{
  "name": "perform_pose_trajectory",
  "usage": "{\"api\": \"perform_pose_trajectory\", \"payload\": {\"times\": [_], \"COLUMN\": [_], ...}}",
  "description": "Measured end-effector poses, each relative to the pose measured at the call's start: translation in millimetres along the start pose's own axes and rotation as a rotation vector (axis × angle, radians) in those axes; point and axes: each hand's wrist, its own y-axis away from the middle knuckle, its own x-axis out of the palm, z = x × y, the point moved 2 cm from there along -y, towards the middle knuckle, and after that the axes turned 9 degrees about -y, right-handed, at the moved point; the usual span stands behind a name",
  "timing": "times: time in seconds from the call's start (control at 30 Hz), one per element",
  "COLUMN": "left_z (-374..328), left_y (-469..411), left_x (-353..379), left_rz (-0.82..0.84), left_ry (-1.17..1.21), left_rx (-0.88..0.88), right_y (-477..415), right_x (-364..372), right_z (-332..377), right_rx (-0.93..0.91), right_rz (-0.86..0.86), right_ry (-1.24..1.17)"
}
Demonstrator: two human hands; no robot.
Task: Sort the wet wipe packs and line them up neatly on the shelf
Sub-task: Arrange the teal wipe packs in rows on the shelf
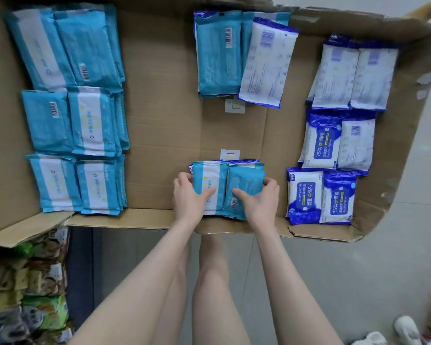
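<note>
Both hands [225,195] grip teal wipe packs [228,188].

Bright, soft, even light falls across the cardboard [164,95], with no hard shadows and only thin dark lines under the pack edges. The glossy blue-and-white packs [321,145] show a mild sheen, and their large print is readable. The teal packs [217,185] in the middle are fairly sharp, though their small text smears. The wide lens bows the cardboard's edges, most at the far right corner. The snack packets [35,295] at lower left are dim and heavily blurred, and the shoes [406,327] are soft too.
</note>
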Motion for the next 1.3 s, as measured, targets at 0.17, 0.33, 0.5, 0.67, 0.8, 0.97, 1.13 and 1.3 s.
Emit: {"api": "perform_pose_trajectory", "payload": {"times": [0.17,0.33,0.5,0.67,0.8,0.97,1.13,1.3], "left_z": [14.5,23.7,17.1,15.4,15.6,19.4,31.6,28.9], "left_y": [-1.1,5.2,10.3,8.9,9.1,11.4,7.9,9.7], "left_x": [-5.4,-2.7,5.0,4.6,1.4,-4.5,-5.3,-7.9], "left_rz": [-0.013,0.044,0.057,0.008,0.016,0.07,0.086,0.062], "left_ry": [0.145,0.183,0.194,0.184,0.218,0.274,0.271,0.277], "left_rx": [-0.028,-0.039,-0.016,-0.033,-0.061,-0.084,-0.079,-0.037], "right_y": [-4.2,-4.5,-7.5,-4.7,-2.6,-3.0,-2.8,-0.3], "right_x": [-9.4,-12.4,-7.6,-4.6,-3.5,-12.2,-17.4,-15.1], "right_z": [-12.7,-17.1,-11.2,-2.5,-4.8,-13.7,-16.4,-15.3], "right_rx": [0.061,0.005,-0.048,-0.072,-0.007,0.082,0.09,0.062], "right_rz": [-0.012,0.028,0.07,0.026,0.082,0.126,0.145,0.177], "right_ry": [-0.151,-0.142,-0.13,-0.121,-0.16,-0.341,-0.415,-0.457]}}
